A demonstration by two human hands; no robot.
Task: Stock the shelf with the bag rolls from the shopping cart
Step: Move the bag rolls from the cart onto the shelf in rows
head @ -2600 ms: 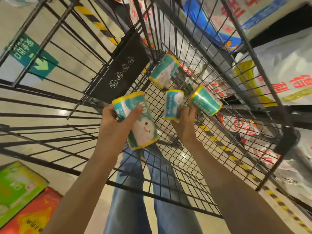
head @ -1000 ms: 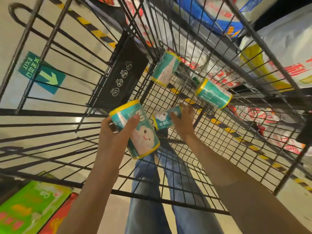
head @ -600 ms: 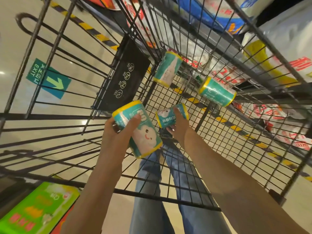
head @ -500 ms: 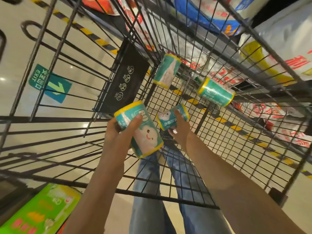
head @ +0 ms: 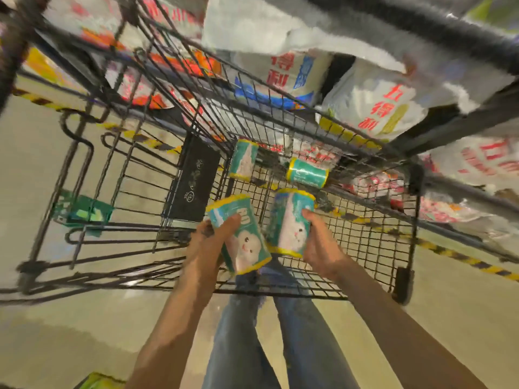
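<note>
Left hand (head: 209, 242) and right hand (head: 318, 242) each gripped a bag roll; both rolls needed lifting clear of the cart's wire wall (head: 280, 113) before shelving.

Green exit sign (head: 84, 213) on the pale floor (head: 56, 341). Beyond the sign, black-and-yellow hazard tape (head: 140, 137); farther beyond, white printed sacks (head: 373, 108). Nearer than the sign, blue jeans (head: 238, 346).
</note>
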